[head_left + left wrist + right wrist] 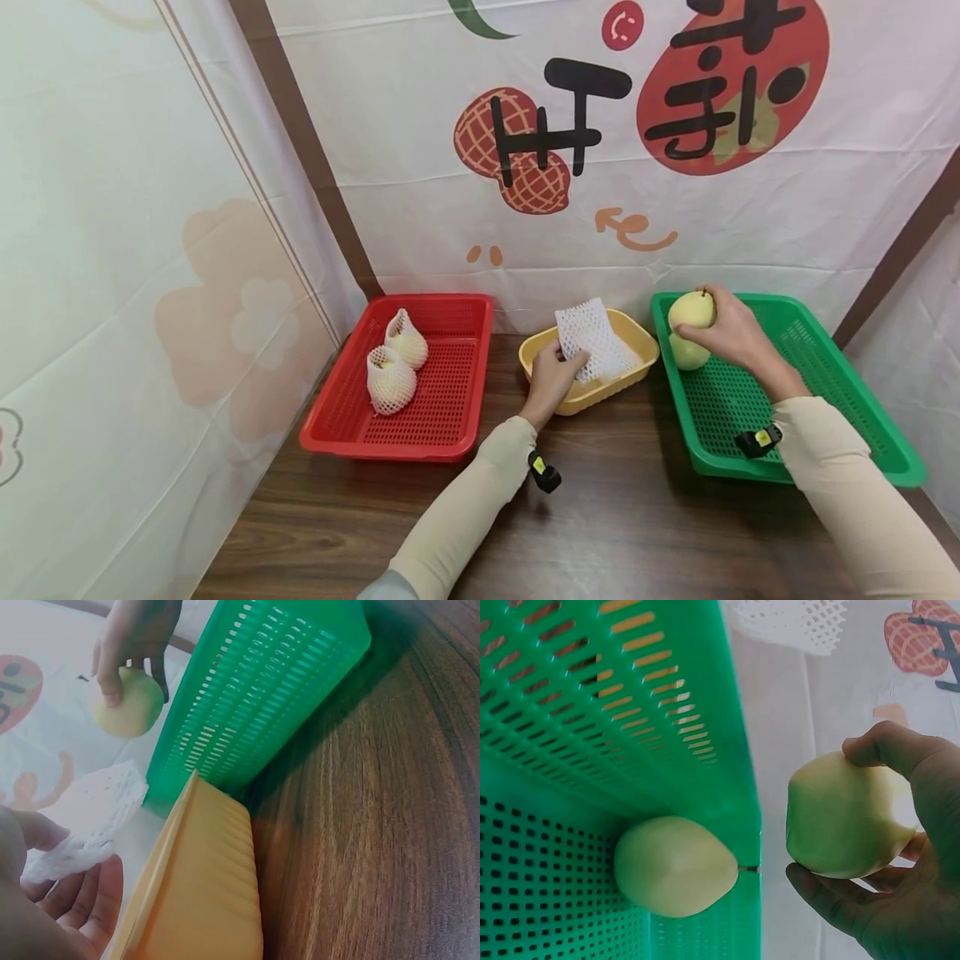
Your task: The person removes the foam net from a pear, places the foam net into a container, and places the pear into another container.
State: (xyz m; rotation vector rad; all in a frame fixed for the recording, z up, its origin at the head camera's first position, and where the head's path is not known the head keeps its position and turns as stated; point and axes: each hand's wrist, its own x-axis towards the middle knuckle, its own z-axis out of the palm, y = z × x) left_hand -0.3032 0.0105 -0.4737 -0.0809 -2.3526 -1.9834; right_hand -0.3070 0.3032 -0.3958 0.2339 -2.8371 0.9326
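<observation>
Head view: left hand (553, 379) pinches white mesh netting (587, 329), right hand (731, 331) curls round a smooth, plump pear (691, 310).

Partly unseen
The right hand (731, 332) and its pear (692, 308) partly hide the lower pear (689, 356); the net (583, 333) hides part of the tray (600, 395); both sleeves (468, 487) are cut off at the near edge.

My left hand (553, 377): thumb and fingers pinched | my right hand (729, 332): thumb and fingers curled, wider grip | left arm (467, 502), right arm (843, 479): stretched forward
</observation>
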